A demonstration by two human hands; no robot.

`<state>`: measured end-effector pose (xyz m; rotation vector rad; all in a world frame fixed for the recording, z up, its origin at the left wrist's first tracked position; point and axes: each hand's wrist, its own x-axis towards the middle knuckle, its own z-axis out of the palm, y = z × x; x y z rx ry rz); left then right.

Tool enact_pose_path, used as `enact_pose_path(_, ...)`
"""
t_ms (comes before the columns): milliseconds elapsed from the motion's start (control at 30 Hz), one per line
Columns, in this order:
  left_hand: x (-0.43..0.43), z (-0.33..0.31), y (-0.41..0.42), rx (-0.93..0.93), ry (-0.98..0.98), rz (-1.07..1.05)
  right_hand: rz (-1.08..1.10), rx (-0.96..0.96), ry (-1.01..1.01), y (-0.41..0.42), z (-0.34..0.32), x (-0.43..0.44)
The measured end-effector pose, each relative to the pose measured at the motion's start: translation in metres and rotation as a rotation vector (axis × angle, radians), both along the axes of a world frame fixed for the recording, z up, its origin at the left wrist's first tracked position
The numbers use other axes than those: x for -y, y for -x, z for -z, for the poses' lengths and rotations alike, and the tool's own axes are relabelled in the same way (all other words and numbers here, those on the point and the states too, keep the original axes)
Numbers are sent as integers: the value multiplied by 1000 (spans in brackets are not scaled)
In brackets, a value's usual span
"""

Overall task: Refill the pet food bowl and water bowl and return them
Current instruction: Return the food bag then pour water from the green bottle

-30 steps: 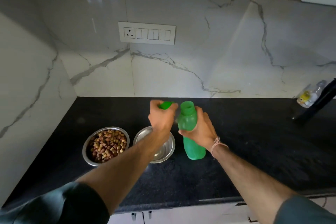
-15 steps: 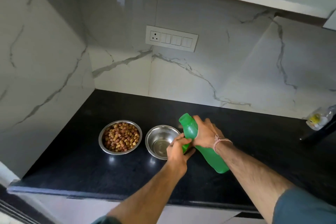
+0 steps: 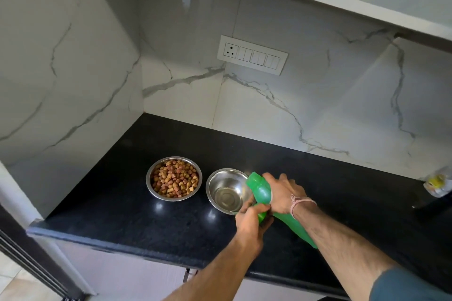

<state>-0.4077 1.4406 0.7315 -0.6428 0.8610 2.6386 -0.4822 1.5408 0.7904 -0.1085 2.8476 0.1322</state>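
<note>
On the black speckled stone surface (image 3: 117, 205) at the lower middle of the frame, the round stainless-steel food bowl (image 3: 148, 179) sat heaped with brown and tan kibble pieces. Just to its right, apart from it, stood the round stainless-steel water bowl (image 3: 216, 184), its polished inside mirror-bright; whether any water lay in it could not be told. The right hand (image 3: 281, 194) had its grip wrapped round the upper body of the green translucent plastic bottle (image 3: 259, 190), which was tipped steeply to the left so that its open neck hung at the water bowl's right rim, apparently the angle needed to pour. The left hand (image 3: 249, 221), low at the bowl's near right edge, pinched a small green cap (image 3: 263, 215) in its curled grip, probably to keep it off the surface and ready for closing the bottle. The bottle looked smooth, slightly soft-walled and rounded, so a firm wrap suited it. The bowls' thin rolled rims and slick steel would likely slide easily on the glossy stone. Above centre, a white plastic switch plate (image 3: 253, 55) sat on the veined marble-look wall. A small clear plastic bottle (image 3: 437, 184) lay at the far right edge.
</note>
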Motion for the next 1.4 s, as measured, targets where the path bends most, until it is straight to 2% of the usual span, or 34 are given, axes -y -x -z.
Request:
enact_pose_path(367, 5, 3, 3, 51, -2, -16, 15, 34, -30, -8, -3, 5)
enact_pose_path(667, 11, -1, 9, 131, 77, -54, 42, 60, -47, -17, -2, 8)
enact_pose_path(1400, 17, 0, 2, 149, 92, 7, 4, 37, -118, -20, -1, 24)
